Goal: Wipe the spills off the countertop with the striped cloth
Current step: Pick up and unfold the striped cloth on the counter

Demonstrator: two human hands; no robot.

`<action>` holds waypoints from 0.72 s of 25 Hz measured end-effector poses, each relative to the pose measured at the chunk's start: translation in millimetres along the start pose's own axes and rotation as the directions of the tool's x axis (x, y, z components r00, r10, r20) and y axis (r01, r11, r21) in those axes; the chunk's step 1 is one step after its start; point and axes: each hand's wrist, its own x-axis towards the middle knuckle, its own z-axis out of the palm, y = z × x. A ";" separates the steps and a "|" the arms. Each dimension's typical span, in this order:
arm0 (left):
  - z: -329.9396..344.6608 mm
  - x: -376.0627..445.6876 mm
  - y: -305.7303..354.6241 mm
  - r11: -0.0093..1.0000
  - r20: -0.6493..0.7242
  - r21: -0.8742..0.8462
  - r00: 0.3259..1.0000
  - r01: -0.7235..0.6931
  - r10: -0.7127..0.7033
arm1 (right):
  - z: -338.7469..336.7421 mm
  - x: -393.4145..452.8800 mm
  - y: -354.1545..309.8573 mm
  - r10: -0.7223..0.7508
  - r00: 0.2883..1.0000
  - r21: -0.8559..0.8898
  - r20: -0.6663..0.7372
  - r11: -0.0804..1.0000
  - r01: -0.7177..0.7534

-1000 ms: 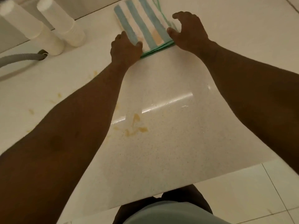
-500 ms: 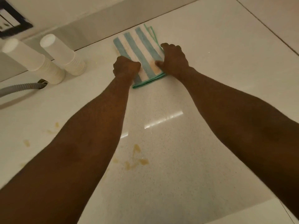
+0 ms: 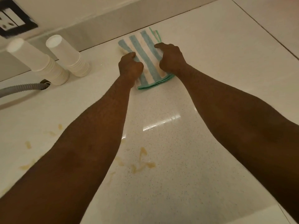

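Observation:
A folded cloth (image 3: 146,59) with blue and cream stripes and a green hem lies flat on the pale speckled countertop (image 3: 186,159), near the back wall. My left hand (image 3: 130,66) grips its left edge with curled fingers. My right hand (image 3: 170,58) grips its right edge, fingers bent over the fabric. Brown spills (image 3: 143,160) streak the counter between my forearms, closer to me. More brown smears (image 3: 28,144) dot the counter to the left of my left arm.
Two stacks of white paper cups (image 3: 53,73) (image 3: 73,59) stand upside down at the back left. A grey corrugated hose (image 3: 21,88) enters a hole beside them. A black wall socket (image 3: 11,20) sits top left. The counter's front edge (image 3: 265,207) runs at the lower right.
The view has tilted up, so the cloth and both hands sit lower in the frame. Both hands went from reaching at the cloth's near corners to gripping its left and right edges.

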 end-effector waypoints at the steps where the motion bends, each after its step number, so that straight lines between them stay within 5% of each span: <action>1: -2.1 -0.3 0.4 0.998 0.003 0.037 0.999 -0.042 0.042 | 0.0 -1.3 -1.9 -0.008 1.000 0.007 0.002 1.000 0.008; 10: -48.8 -28.5 -1.9 0.917 -0.069 0.170 0.924 -0.360 0.376 | -12.5 -50.7 -37.6 -0.133 0.973 0.106 -0.187 0.982 0.155; 18: -112.1 -89.2 -54.2 0.903 -0.089 0.215 0.914 -0.371 0.397 | 22.6 -123.3 -88.2 -0.204 0.962 0.075 -0.180 0.972 0.221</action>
